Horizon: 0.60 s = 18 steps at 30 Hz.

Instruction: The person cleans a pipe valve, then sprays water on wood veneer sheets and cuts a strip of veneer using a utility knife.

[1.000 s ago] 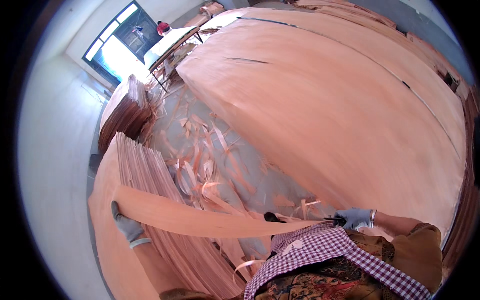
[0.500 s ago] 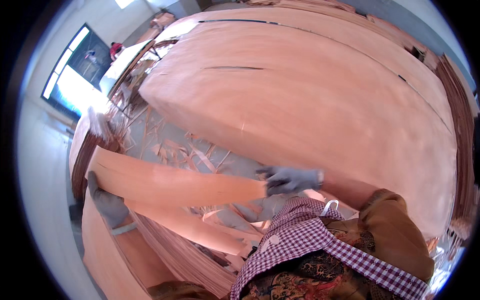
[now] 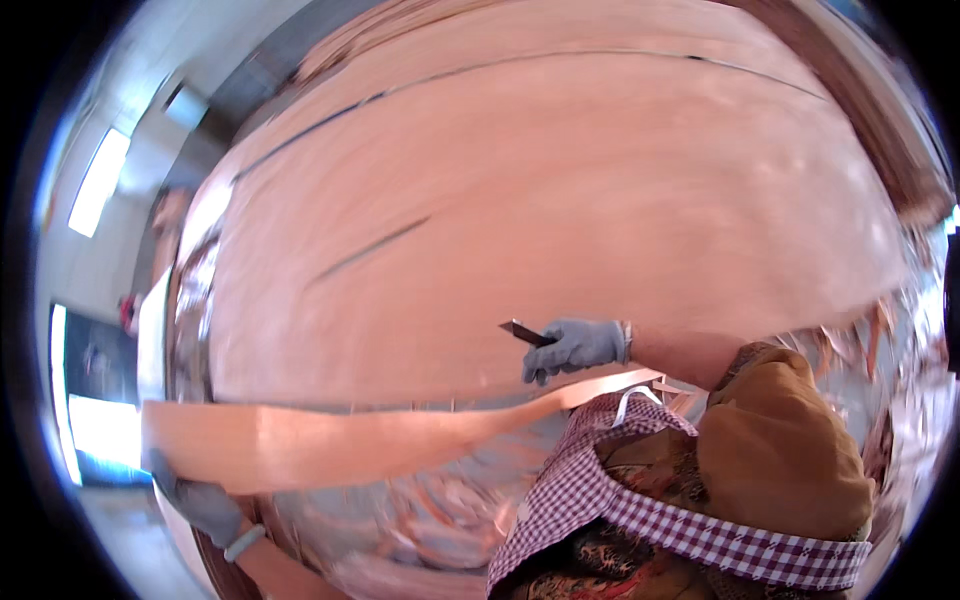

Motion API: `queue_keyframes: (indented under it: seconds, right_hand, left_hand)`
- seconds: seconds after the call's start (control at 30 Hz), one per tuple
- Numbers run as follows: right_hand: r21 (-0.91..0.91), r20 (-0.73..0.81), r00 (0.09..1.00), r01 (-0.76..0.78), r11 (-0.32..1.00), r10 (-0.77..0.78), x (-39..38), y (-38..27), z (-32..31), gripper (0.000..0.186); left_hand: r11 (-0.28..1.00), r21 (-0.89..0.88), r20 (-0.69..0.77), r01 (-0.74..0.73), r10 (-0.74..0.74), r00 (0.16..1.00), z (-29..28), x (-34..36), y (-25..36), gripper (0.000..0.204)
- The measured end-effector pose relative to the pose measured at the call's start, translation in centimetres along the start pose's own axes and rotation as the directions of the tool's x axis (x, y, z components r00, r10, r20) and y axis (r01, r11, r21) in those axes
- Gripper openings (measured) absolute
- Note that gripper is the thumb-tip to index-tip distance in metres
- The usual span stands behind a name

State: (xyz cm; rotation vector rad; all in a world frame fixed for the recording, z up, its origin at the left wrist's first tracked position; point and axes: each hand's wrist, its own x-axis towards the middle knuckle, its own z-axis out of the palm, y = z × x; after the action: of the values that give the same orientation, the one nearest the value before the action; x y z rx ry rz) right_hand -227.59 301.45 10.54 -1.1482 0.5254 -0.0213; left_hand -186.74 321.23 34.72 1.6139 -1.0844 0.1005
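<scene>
A long strip of thin wood veneer [image 3: 350, 447] stretches from the far left toward my apron, curving and narrowing at its right end. My gloved left hand [image 3: 205, 505] grips its left end from below, fingers partly hidden. My gloved right hand [image 3: 575, 348] is closed round a knife [image 3: 528, 334] with a dark handle, the short angled blade pointing left. That hand is above the strip's right part, at the near edge of a large table-high veneer sheet [image 3: 580, 220]. A dark slit [image 3: 372, 250] shows in this sheet.
A long thin dark rod or line [image 3: 500, 65] crosses the far part of the large sheet. Veneer scraps [image 3: 440, 520] litter the floor below the strip. More stacked veneer [image 3: 850, 90] stands at the right. A bright window [image 3: 105, 440] and a distant person [image 3: 128, 313] are at the left.
My view has turned left to right across the large sheet. My right hand has come off the strip's right end and lifted, with the knife blade now visible. My left hand still grips the strip.
</scene>
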Motion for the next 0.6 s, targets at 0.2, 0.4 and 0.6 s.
queue_keyframes:
  seconds: [0.2, 0.4, 0.6]
  right_hand:
    - [0.006, -0.425, 0.904, -0.054, 0.999, 0.052, -1.9, 1.8, -1.9, 0.036]
    - [0.211, -0.805, 0.575, 0.050, 0.976, 0.144, -10.3, 6.6, -1.2, 0.033]
    - [0.333, -0.935, 0.042, 0.453, 0.827, 0.353, -15.2, 12.9, 2.0, 0.026]
  left_hand:
    - [0.969, -0.221, 0.093, 0.108, -0.089, 0.992, 9.3, 9.3, -11.2, 0.043]
    - [0.858, -0.471, 0.244, 0.204, -0.096, 0.965, 23.7, 15.5, -15.0, 0.041]
    - [0.893, -0.155, 0.804, 0.423, -0.135, 0.579, 36.4, 10.9, -18.6, 0.052]
